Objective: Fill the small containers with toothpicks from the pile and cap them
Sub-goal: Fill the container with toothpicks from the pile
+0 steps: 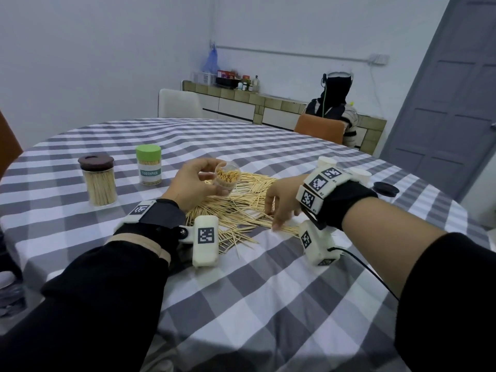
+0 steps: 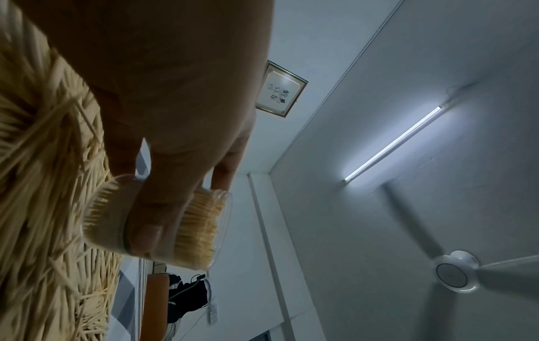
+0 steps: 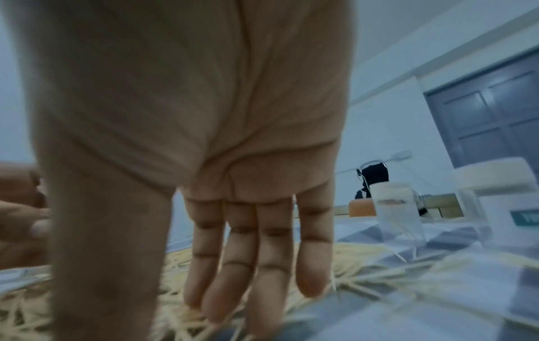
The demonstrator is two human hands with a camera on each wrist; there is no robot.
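My left hand (image 1: 197, 183) grips a small clear container (image 1: 226, 181) packed with toothpicks, tilted with its uncapped mouth toward me, above the toothpick pile (image 1: 241, 208). In the left wrist view the fingers wrap round the container (image 2: 201, 228). My right hand (image 1: 281, 202) reaches down on the pile's right edge with straight fingers (image 3: 230, 276) touching loose toothpicks (image 3: 364, 263); nothing is gripped. Two capped, filled containers stand at the left: a brown-lidded jar (image 1: 99, 181) and a green-lidded one (image 1: 149, 165).
White-capped containers (image 1: 326, 161) and a clear container (image 3: 399, 216) stand behind my right wrist, with a black lid (image 1: 386, 188) on the checked tablecloth (image 1: 268, 304) at the right. Another person sits beyond the table's far edge by an orange chair (image 1: 319, 130).
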